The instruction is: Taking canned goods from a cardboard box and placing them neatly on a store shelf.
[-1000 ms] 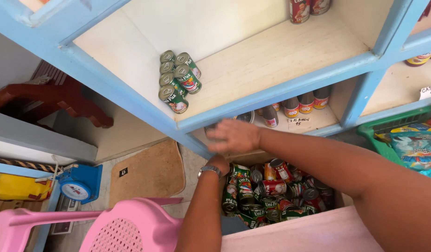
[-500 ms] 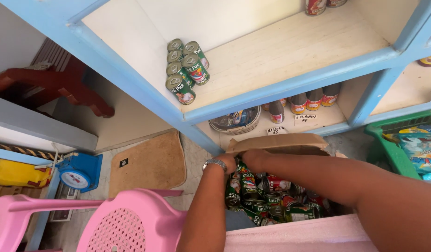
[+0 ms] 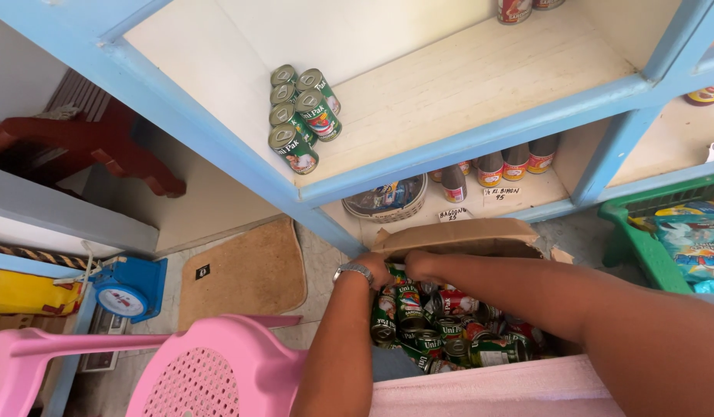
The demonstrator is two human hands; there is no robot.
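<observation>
An open cardboard box [image 3: 459, 235] on the floor holds several green and red food cans [image 3: 442, 332]. My left hand [image 3: 372, 269], with a metal watch on its wrist, reaches down onto the cans at the box's far left corner. My right hand [image 3: 420, 265] is beside it, fingers curled down among the cans just under the box flap. The fingertips of both hands are hidden, so I cannot see a grip. Several matching green cans [image 3: 299, 116] lie on their sides in two rows on the pale shelf [image 3: 465, 85] above.
The shelf unit has a light blue frame [image 3: 480, 135]. Its lower shelf holds small cans [image 3: 505, 164] and a round basket [image 3: 384, 201]. A pink plastic chair [image 3: 210, 371] is at the near left, with a blue scale [image 3: 125, 289] and a tan mat [image 3: 245, 270] beyond. A green crate [image 3: 642, 243] stands at the right.
My right hand has dropped from the blue shelf edge down into the box. My left hand has moved into the box beside it. The view has tilted slightly.
</observation>
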